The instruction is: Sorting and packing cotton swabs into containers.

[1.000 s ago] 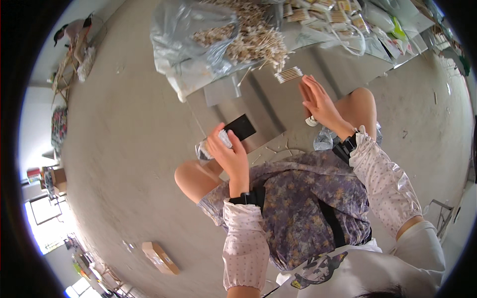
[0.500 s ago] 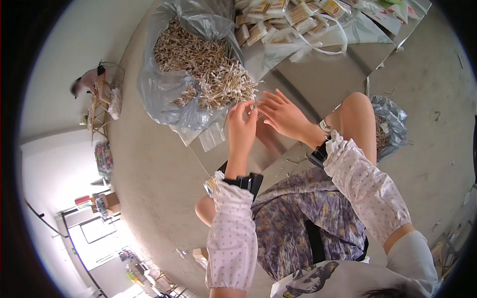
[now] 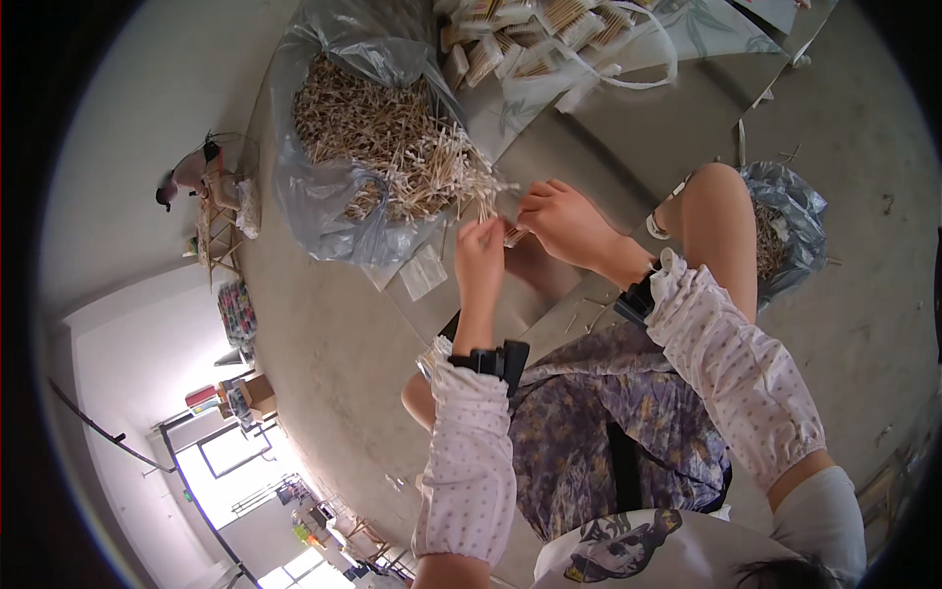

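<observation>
A heap of loose cotton swabs [image 3: 392, 147] spills from a large grey plastic bag [image 3: 329, 211] in front of me, on the left. At the heap's near right edge, my left hand [image 3: 481, 263] is closed in a pinch, with several swabs sticking up at its fingertips. My right hand [image 3: 574, 226] is beside it, fingers curled inward and closed. Short brown sticks show between the two hands, below the right fingertips. What the right fingers hold is hidden. Both hands are over a shiny brown tabletop [image 3: 623, 137].
Packed swab bundles [image 3: 535, 39] and a white plastic strap [image 3: 672, 59] lie at the far side. A smaller grey bag of swabs [image 3: 785, 236] stands right of my knee. Far left, another person [image 3: 191, 175] sits by a wooden stand.
My right hand's fingers, spread before, are now curled in. My left hand has closed into a pinch with swabs at its tips. The whole view has shifted slightly.
</observation>
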A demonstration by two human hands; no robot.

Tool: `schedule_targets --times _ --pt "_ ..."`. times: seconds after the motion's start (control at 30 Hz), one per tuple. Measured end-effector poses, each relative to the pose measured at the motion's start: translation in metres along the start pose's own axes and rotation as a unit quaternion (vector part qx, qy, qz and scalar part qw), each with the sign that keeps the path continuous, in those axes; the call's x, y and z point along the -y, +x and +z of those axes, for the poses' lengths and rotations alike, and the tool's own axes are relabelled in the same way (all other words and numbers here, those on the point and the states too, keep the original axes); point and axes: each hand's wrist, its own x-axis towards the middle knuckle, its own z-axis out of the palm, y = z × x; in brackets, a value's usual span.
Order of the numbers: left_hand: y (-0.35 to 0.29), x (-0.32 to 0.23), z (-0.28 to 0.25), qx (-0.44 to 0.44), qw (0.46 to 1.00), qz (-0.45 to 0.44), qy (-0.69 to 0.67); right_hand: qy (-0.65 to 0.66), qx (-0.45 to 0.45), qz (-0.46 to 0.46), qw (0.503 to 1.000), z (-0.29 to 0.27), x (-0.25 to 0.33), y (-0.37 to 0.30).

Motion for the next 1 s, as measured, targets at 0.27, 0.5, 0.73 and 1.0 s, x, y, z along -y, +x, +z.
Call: schedule_targets --times 0.27,0.5,0.73,1.0 --pt "-0.088 0.022 -0.012 -0.053 0.99 0.092 0.096 0.031 0.066 -0.081 0.994 0.005 0.018 -0.005" --pt "-0.085 0.015 -0.002 -0.129 0.988 0.088 -0.005 0.039 0.055 -0.035 0.997 0.002 0.031 0.003" --pt "-0.072 0.01 0.007 -0.064 0.992 0.106 0.022 0.08 0.111 -0.037 0.99 0.011 0.029 0.003" --pt "-0.071 0.018 -0.001 -0.101 0.986 0.122 0.053 0.115 0.077 -0.01 0.99 0.001 0.01 0.007"
